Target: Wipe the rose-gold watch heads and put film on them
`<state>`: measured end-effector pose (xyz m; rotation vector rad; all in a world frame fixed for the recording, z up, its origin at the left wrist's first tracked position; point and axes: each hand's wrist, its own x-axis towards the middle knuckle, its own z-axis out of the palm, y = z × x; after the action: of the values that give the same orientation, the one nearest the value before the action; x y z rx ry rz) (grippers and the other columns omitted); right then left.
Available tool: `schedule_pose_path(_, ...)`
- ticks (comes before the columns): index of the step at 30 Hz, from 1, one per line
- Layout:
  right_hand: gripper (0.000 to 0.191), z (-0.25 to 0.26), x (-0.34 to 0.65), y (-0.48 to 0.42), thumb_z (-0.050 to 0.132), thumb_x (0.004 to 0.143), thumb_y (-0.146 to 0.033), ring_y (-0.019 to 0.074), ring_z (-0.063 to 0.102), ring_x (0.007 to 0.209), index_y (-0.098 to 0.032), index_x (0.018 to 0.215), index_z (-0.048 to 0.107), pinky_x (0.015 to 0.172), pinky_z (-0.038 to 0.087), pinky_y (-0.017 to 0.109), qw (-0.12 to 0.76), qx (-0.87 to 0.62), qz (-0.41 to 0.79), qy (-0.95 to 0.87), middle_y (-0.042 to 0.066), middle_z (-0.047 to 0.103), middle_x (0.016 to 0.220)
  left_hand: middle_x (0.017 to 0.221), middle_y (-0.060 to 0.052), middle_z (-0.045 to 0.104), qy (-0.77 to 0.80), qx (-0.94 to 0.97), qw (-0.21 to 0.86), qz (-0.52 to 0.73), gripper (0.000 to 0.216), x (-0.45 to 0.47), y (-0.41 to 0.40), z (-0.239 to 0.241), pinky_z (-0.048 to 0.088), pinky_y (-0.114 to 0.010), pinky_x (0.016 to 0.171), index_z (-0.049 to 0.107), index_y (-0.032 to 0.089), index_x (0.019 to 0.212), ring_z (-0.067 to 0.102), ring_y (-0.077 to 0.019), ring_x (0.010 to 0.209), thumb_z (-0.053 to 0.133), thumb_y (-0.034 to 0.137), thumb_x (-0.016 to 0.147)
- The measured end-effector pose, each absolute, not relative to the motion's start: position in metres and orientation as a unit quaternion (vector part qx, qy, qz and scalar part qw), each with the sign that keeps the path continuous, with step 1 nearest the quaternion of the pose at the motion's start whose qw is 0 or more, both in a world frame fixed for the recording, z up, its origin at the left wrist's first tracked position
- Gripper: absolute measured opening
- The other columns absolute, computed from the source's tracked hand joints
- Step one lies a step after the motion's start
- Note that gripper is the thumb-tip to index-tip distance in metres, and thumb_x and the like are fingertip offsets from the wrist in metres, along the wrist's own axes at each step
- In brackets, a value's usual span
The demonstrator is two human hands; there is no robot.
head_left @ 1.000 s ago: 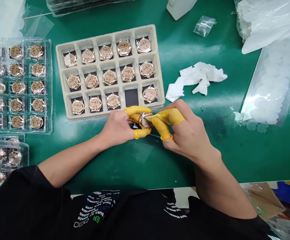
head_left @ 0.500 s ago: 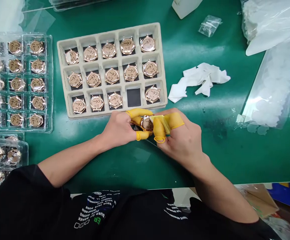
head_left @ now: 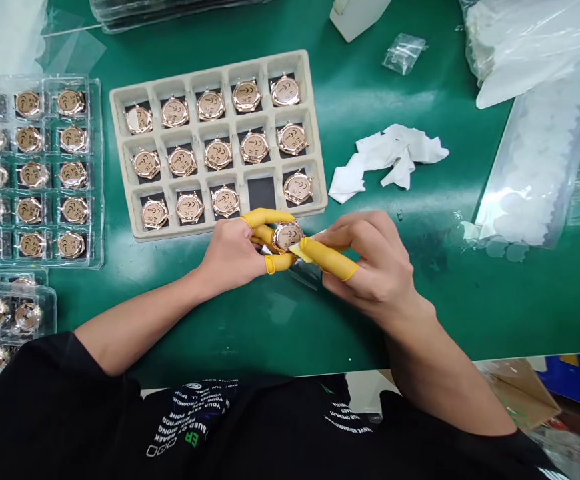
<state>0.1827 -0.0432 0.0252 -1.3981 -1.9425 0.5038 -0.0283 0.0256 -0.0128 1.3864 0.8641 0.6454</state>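
My left hand (head_left: 233, 253) pinches a rose-gold watch case (head_left: 288, 236) between fingers in yellow finger cots. A yellow-cotted finger of my right hand (head_left: 373, 263) reaches in from the right and presses a small piece of clear film (head_left: 297, 250) at the lower edge of the case. The case's far side is partly hidden by my fingers. Just above my left hand lies the front rim of a beige pulp tray (head_left: 317, 133) holding several watch cases in its cells, with one dark cell (head_left: 261, 192) showing no case.
To the left stand clear plastic trays (head_left: 96, 173) (head_left: 45, 303) of watch cases. Crumpled white wipes (head_left: 385, 160), a small plastic bag (head_left: 404, 53) and a large bag of white film discs (head_left: 535, 180) lie on the green mat to the right.
My right hand has shifted to the right and straightened its cotted finger along the film. The watch case has turned slightly and moved a little up. The tray appears shifted with my head.
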Motion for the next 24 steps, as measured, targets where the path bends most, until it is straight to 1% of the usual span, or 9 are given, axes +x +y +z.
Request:
schedule_pose_path(4, 0.017, 0.03, 0.192, -0.039, 0.064, 0.093, -0.016, 0.0235, 0.06, 0.081, -0.031, 0.088, 0.072, 0.071, 0.052, 0.043, 0.339, -0.507, 0.2, -0.767, 0.005, 0.062, 0.081, 0.086, -0.002, 0.082, 0.375, 0.615, 0.634, 0.282, 0.053, -0.028, 0.025, -0.013, 0.065, -0.026, 0.07, 0.079, 0.021, 0.119, 0.075, -0.0148, 0.071, 0.091, 0.022, 0.067)
schedule_pose_path(5, 0.019, 0.033, 0.201, -0.038, 0.061, 0.093, -0.015, 0.0215, 0.059, 0.077, -0.031, 0.094, 0.072, 0.067, 0.05, 0.039, 0.338, -0.498, 0.204, -0.772, 0.004, 0.061, 0.081, 0.086, -0.002, 0.082, 0.374, 0.611, 0.638, 0.281, 0.054, -0.028, 0.025, -0.012, 0.065, -0.027, 0.07, 0.079, 0.021, 0.12, 0.076, -0.0152, 0.071, 0.092, 0.024, 0.068)
schedule_pose_path(7, 0.033, 0.039, 0.221, -0.039, 0.059, 0.094, -0.017, 0.0193, 0.057, 0.071, -0.033, 0.121, 0.069, 0.061, 0.048, 0.035, 0.316, -0.504, 0.235, -0.769, 0.002, 0.062, 0.082, 0.085, -0.002, 0.082, 0.377, 0.603, 0.644, 0.28, 0.056, -0.027, 0.026, -0.01, 0.066, -0.027, 0.07, 0.078, 0.02, 0.122, 0.076, -0.0157, 0.071, 0.092, 0.029, 0.069)
schedule_pose_path(10, 0.053, 0.042, 0.241, -0.041, 0.062, 0.097, -0.026, 0.0248, 0.062, 0.081, -0.035, 0.149, 0.057, 0.067, 0.049, 0.04, 0.277, -0.595, 0.181, -0.733, 0.007, 0.072, 0.102, 0.084, 0.0, 0.082, 0.377, 0.619, 0.63, 0.278, 0.054, -0.027, 0.028, -0.007, 0.067, -0.026, 0.071, 0.078, 0.022, 0.122, 0.075, -0.0146, 0.071, 0.091, 0.029, 0.07)
schedule_pose_path(13, 0.053, 0.034, 0.228, -0.042, 0.063, 0.1, -0.033, 0.0281, 0.066, 0.092, -0.037, 0.152, 0.054, 0.072, 0.049, 0.043, 0.336, -0.635, 0.166, -0.675, 0.01, 0.075, 0.118, 0.093, 0.0, 0.084, 0.351, 0.656, 0.605, 0.283, 0.047, -0.028, 0.028, -0.006, 0.067, -0.026, 0.075, 0.08, 0.023, 0.119, 0.076, -0.0139, 0.075, 0.088, 0.027, 0.073)
schedule_pose_path(15, 0.059, 0.027, 0.207, -0.042, 0.069, 0.098, -0.035, 0.0242, 0.067, 0.084, -0.036, 0.154, 0.051, 0.068, 0.05, 0.039, 0.369, -0.605, 0.26, -0.655, 0.006, 0.077, 0.108, 0.098, -0.001, 0.084, 0.331, 0.673, 0.593, 0.292, 0.043, -0.028, 0.027, -0.007, 0.067, -0.027, 0.078, 0.081, 0.023, 0.119, 0.076, -0.014, 0.077, 0.087, 0.026, 0.076)
schedule_pose_path(17, 0.057, 0.023, 0.189, -0.038, 0.076, 0.093, -0.035, 0.0201, 0.065, 0.075, -0.034, 0.146, 0.057, 0.064, 0.05, 0.035, 0.38, -0.581, 0.32, -0.644, 0.002, 0.076, 0.094, 0.099, -0.001, 0.085, 0.32, 0.678, 0.589, 0.3, 0.042, -0.027, 0.025, -0.009, 0.067, -0.027, 0.079, 0.08, 0.023, 0.121, 0.076, -0.0144, 0.078, 0.085, 0.025, 0.079)
schedule_pose_path(22, 0.024, 0.022, 0.174, -0.004, 0.083, 0.084, -0.033, 0.0182, 0.063, 0.07, -0.027, 0.107, 0.079, 0.064, 0.051, 0.035, 0.482, -0.596, 0.326, -0.553, 0.003, 0.074, 0.084, 0.09, 0.0, 0.085, 0.352, 0.646, 0.621, 0.271, 0.069, -0.026, 0.022, -0.01, 0.068, -0.031, 0.085, 0.067, 0.024, 0.144, 0.081, -0.0185, 0.082, 0.089, 0.032, 0.079)
schedule_pose_path(24, 0.017, 0.019, 0.171, 0.017, 0.082, 0.082, -0.03, 0.0184, 0.063, 0.069, -0.025, 0.098, 0.081, 0.066, 0.052, 0.037, 0.498, -0.611, 0.315, -0.529, 0.004, 0.074, 0.081, 0.09, -0.001, 0.086, 0.352, 0.646, 0.627, 0.257, 0.063, -0.026, 0.022, -0.009, 0.069, -0.031, 0.085, 0.07, 0.022, 0.138, 0.082, -0.0192, 0.083, 0.089, 0.032, 0.079)
